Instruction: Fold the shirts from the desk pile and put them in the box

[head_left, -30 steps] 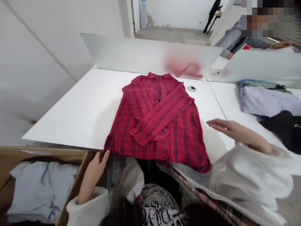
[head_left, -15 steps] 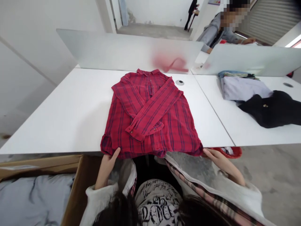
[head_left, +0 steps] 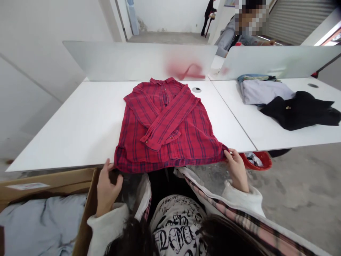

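Observation:
A red and navy plaid shirt (head_left: 160,121) lies face up on the white table, its collar away from me and both sleeves folded across the front. Its hem runs along the table's near edge. My right hand (head_left: 236,169) pinches the right corner of the hem between thumb and fingers. By the left hem corner, my left hand (head_left: 108,186) is open, thumb and fingers apart, with the fingertips close to the cloth. Whether they touch it I cannot tell.
A cardboard box (head_left: 92,199) of grey cloth stands at the lower left. A red basket (head_left: 268,163) sits below the table's edge. Folded clothes (head_left: 266,90) and a black garment (head_left: 301,110) lie to the right. Behind a frosted divider (head_left: 128,60) is a person (head_left: 226,37).
My left hand has let go of the hem and moved slightly left, its fingers spreading. My right hand has shifted at the right corner and still grips it. The view has turned a little right.

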### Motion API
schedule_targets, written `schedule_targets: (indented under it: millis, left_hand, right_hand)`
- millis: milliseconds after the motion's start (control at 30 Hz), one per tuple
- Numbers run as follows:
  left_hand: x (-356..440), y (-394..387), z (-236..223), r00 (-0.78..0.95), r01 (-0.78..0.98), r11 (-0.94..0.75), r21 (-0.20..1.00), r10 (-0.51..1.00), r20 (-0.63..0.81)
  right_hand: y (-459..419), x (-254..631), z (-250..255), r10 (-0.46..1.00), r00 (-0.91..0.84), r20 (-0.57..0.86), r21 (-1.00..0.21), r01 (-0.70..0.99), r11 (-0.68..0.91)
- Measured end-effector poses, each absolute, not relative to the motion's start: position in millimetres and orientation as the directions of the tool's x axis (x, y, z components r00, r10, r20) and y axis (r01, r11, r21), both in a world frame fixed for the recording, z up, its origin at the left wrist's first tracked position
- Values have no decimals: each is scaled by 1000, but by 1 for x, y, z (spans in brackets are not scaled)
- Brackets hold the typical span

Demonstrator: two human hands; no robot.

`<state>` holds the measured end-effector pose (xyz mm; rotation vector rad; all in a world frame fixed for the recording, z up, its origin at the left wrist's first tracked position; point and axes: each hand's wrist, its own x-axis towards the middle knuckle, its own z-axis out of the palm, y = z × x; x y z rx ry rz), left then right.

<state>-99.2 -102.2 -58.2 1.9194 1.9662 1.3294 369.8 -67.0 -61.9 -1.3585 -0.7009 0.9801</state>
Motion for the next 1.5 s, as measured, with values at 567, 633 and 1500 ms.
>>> schedule_targets:
  millis: [567, 633, 1500]
  left_hand:
    - [-100, -61, -56, 400, 897, -442, 9, 820, 409]
    - [-98, -63, -53, 416, 890, -456, 12, 821, 392]
    - [-110, -76, -36, 230, 833, -380, 401, 898, 375]
  right_hand:
    - [-69, 384, -74, 836, -182, 517, -135, 948, 290]
    - [-68, 379, -74, 817, -292, 498, -41, 933, 358]
    - [-67, 380, -87, 700, -303, 647, -235, 794, 561]
